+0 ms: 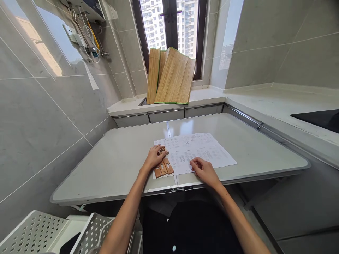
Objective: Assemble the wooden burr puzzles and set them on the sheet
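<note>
The white surface stretches wide to the left and right of a printed paper, which lies across its middle seam, near the front edge. The far edge runs beside a railed ledge; the back left corner sits close to the tiled wall. Three wooden pieces with cutouts lie side by side on the paper's near left corner.

Both forearms reach in over the front edge. The left hand arches palm down over more wood just beyond those three; the right hand is loosely curled at the paper's near edge, fingers bent toward the thumb. At this small scale, I cannot tell whether either hand is pinching anything.
</note>
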`<state>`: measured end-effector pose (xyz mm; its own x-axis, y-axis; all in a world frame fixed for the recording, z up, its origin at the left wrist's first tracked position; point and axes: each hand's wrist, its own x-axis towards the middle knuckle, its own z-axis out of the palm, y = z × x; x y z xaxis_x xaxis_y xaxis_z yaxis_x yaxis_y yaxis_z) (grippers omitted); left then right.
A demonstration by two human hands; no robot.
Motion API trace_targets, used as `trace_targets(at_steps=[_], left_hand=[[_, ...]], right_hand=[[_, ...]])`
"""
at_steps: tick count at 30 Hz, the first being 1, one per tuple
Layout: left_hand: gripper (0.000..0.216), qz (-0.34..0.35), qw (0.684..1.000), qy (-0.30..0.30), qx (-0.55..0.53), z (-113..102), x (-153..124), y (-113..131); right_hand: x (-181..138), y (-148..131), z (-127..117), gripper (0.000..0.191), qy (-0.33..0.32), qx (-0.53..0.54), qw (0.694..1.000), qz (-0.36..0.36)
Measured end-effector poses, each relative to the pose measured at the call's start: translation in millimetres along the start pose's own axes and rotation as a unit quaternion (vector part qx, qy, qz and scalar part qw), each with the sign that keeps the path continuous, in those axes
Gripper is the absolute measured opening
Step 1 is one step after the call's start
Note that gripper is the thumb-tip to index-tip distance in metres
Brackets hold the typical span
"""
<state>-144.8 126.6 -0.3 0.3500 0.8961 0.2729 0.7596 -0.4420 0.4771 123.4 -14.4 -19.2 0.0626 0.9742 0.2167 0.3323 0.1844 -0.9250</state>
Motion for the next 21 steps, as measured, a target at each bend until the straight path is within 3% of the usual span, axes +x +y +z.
trace_targets(at_steps=[21], left_hand=[[0.045,0.023,0.999,0.016,-0.04,4,10,1]], right_hand=[[2,2,0,0.038,0.003,-0.002,1.0,-0.007]])
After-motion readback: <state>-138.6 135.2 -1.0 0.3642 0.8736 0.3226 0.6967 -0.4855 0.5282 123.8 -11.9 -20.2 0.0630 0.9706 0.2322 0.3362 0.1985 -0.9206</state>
